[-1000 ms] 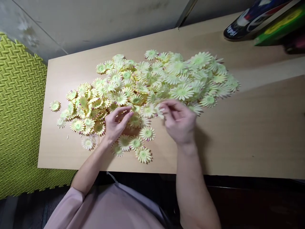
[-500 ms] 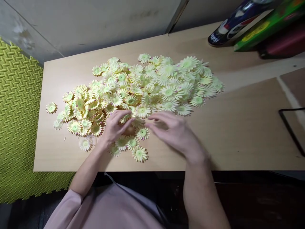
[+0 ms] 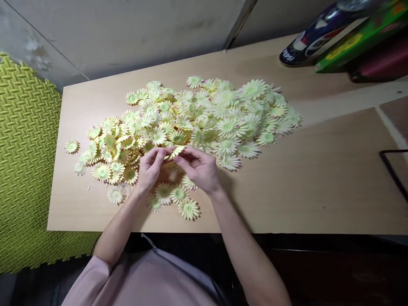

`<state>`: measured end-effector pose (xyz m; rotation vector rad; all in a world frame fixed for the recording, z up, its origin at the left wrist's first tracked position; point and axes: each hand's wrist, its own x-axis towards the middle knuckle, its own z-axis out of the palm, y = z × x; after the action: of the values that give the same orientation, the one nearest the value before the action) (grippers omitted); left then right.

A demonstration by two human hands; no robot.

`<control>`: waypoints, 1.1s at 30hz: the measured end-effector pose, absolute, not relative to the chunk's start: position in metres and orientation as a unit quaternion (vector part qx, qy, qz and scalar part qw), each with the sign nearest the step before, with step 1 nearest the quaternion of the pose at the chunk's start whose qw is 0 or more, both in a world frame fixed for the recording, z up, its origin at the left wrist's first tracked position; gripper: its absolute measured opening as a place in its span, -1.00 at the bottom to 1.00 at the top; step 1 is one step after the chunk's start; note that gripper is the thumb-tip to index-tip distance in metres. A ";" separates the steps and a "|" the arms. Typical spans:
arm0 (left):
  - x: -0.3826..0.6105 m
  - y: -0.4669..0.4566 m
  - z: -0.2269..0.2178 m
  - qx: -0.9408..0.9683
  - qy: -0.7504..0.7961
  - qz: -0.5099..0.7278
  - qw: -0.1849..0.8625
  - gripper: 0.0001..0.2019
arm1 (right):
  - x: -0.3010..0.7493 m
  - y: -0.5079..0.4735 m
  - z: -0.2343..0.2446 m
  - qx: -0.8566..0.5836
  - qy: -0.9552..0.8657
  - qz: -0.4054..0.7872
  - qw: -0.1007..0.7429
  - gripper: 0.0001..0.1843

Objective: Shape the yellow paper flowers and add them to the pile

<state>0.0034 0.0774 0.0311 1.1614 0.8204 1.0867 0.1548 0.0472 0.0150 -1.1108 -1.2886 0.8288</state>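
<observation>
Between my two hands is a pale yellow artificial flower head, tilted and seen partly from its edge. My left hand pinches it from the left, thumb on top. From the right, my right hand grips the same flower head with thumb and fingers. Behind the hands spreads a large heap of similar flower heads, cream and yellow with greenish centres and some purple petal tips. Several loose flower heads lie on the table just in front of the hands.
The wooden table runs along a grey wall. A Pepsi can, a green box and a dark red object stand at the back right. Green foam matting is at the left, a black metal frame at the right edge.
My right hand has moved left to meet my left hand, and both now hold one flower head. Another flower head now lies at the heap's front edge, right of the hands.
</observation>
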 end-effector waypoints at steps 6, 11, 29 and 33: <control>0.004 0.077 0.027 0.534 0.381 0.484 0.579 -0.81 | 0.155 0.046 0.006 -0.460 -0.529 0.383 0.601 -0.89; 0.007 0.076 0.027 0.520 0.394 0.480 0.586 -0.80 | 0.157 0.043 0.002 -0.475 -0.520 0.396 0.589 -0.85; 0.007 0.076 0.025 0.503 0.442 0.484 0.563 -0.79 | 0.156 0.042 0.004 -0.471 -0.535 0.393 0.581 -0.88; 0.008 0.076 0.022 0.505 0.438 0.483 0.565 -0.80 | 0.156 0.042 0.002 -0.477 -0.538 0.385 0.578 -0.87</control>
<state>0.0076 0.0757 0.0215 1.1873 1.0307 1.1358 0.1557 0.0421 0.0024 -1.1163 -1.2578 0.9011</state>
